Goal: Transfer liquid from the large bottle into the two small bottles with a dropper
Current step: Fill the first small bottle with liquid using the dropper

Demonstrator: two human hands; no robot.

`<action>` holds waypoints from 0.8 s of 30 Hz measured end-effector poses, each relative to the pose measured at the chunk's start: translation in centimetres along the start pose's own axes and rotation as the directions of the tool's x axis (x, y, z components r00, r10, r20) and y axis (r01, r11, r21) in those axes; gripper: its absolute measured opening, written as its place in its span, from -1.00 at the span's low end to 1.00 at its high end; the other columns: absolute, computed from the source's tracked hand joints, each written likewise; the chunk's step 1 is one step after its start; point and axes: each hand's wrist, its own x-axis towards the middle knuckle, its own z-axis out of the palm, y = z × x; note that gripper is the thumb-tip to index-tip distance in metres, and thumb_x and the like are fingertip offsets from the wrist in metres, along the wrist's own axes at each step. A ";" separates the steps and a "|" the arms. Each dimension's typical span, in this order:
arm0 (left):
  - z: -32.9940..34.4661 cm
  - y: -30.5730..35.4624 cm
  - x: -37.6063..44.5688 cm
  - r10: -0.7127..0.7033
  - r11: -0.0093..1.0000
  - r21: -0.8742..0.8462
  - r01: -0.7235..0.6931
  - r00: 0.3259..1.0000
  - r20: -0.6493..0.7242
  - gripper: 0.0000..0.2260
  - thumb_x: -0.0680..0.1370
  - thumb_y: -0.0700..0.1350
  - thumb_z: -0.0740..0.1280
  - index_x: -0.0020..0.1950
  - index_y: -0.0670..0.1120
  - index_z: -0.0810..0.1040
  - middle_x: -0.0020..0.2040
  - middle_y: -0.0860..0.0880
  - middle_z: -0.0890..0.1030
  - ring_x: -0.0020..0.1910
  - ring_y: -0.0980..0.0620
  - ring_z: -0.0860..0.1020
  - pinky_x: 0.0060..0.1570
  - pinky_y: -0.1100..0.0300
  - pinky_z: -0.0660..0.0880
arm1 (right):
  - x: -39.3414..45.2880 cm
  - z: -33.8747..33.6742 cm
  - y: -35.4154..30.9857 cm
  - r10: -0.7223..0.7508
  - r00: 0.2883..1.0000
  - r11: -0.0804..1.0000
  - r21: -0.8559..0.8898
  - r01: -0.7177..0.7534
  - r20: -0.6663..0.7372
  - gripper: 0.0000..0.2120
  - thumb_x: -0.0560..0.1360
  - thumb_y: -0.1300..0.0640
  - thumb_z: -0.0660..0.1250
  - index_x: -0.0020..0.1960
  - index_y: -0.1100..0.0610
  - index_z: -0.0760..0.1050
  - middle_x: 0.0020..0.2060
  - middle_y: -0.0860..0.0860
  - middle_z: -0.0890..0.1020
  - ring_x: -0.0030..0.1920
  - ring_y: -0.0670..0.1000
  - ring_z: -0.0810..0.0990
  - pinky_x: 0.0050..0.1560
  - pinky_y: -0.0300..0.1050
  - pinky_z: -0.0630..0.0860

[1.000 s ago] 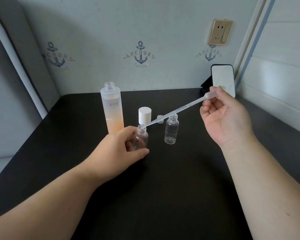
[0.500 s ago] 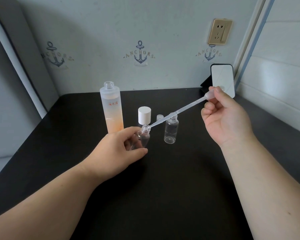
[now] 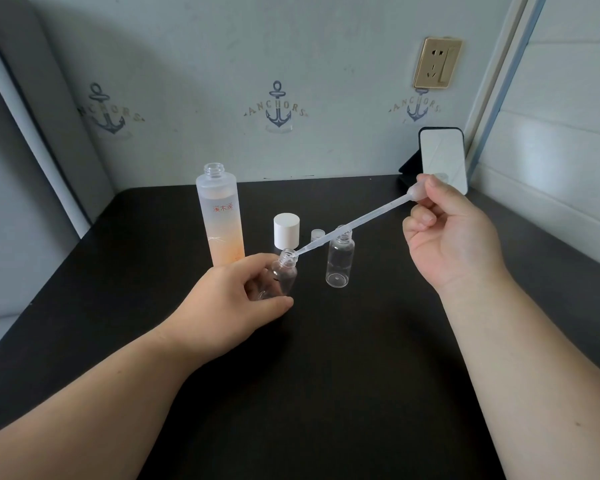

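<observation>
My left hand [image 3: 231,299] grips a small clear bottle [image 3: 284,277], tilted to the right on the black table [image 3: 326,375]. My right hand [image 3: 454,233] pinches the bulb of a clear plastic dropper [image 3: 357,225]. The dropper slants down to the left, with its tip at the mouth of the held bottle. A second small clear bottle [image 3: 340,261] stands upright and open just right of it, behind the dropper stem. The large frosted bottle [image 3: 220,220], uncapped, holds orange-tinted liquid and stands behind my left hand.
A white cap [image 3: 286,230] stands behind the held bottle, and a small clear cap [image 3: 317,234] lies beside it. A phone [image 3: 442,161] leans on a stand at the back right corner. Walls close in the table at the back and on both sides.
My left hand has tilted the small bottle to the right. The dropper tip has come down into the bottle's mouth. My right hand has barely shifted.
</observation>
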 end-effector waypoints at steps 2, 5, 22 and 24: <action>0.0 0.0 0.0 -0.007 1.000 -0.010 0.007 1.000 -0.003 -0.71 0.44 0.04 0.52 0.06 0.34 0.55 -0.08 0.27 0.62 -0.08 0.18 0.58 -0.12 0.43 0.49 | 0.0 0.0 0.0 -0.005 1.000 1.000 -0.001 0.005 -0.004 -0.78 0.56 0.26 0.38 -0.23 0.13 0.71 -0.30 0.02 0.65 -0.46 -0.10 0.40 -0.39 -0.31 0.34; 0.0 0.0 0.0 -0.008 1.000 -0.021 0.008 1.000 -0.003 -0.66 0.44 0.02 0.52 0.07 0.38 0.52 -0.08 0.27 0.63 -0.07 0.16 0.58 -0.04 0.38 0.49 | 0.0 0.0 0.0 -0.016 1.000 1.000 -0.007 0.016 -0.005 -0.78 0.55 0.27 0.39 -0.23 0.13 0.71 -0.30 0.03 0.65 -0.47 -0.10 0.39 -0.39 -0.32 0.34; 0.0 -0.1 0.3 -0.019 0.997 0.074 0.015 0.998 0.063 -0.68 0.34 0.31 0.50 -0.01 0.29 0.52 -0.17 0.17 0.59 -0.24 0.15 0.55 -0.26 0.34 0.48 | -0.4 0.5 0.0 0.037 0.994 0.998 0.047 -0.032 -0.102 -0.86 0.60 0.17 0.37 0.03 0.25 0.62 -0.28 0.01 0.63 -0.33 -0.06 0.55 -0.29 -0.23 0.50; 0.0 0.1 0.3 -0.029 0.996 0.083 0.022 0.996 0.083 -0.67 0.31 0.37 0.47 -0.02 0.33 0.49 -0.16 0.20 0.58 -0.23 0.17 0.56 -0.26 0.33 0.48 | -0.5 0.5 -0.1 0.042 0.993 0.998 0.061 -0.036 -0.109 -0.85 0.59 0.16 0.38 0.03 0.25 0.62 -0.28 0.01 0.63 -0.34 -0.06 0.56 -0.29 -0.23 0.50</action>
